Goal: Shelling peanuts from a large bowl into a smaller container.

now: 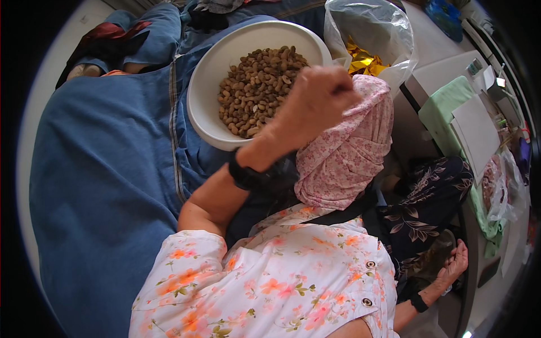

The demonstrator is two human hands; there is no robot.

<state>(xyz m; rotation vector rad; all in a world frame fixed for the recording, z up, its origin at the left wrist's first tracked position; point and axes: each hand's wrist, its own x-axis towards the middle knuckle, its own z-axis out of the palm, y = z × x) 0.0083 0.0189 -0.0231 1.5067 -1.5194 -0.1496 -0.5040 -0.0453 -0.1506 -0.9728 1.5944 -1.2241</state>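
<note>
A white plastic basin (203, 110) holds a heap of unshelled peanuts (258, 88). Over its right rim is my left hand (323, 97), slightly blurred, with curled fingers; whether anything is inside them is hidden. Just below that hand, pink floral cloth (346, 156) is draped in folds. My right hand (454, 263) is low at the right, fingers loosely spread and nothing visible in them. Beside it is a container (435, 253) with brownish contents, partly hidden by my leg in dark floral trousers (414, 211).
Blue bedding (105, 160) lies under the basin. A clear plastic bag (380, 25) with gold foil wrapping (364, 61) stands behind the cloth. At the right, a white surface holds a green cloth (448, 110), a white sheet (475, 131) and small items. Dark and red clothes (110, 38) lie upper left.
</note>
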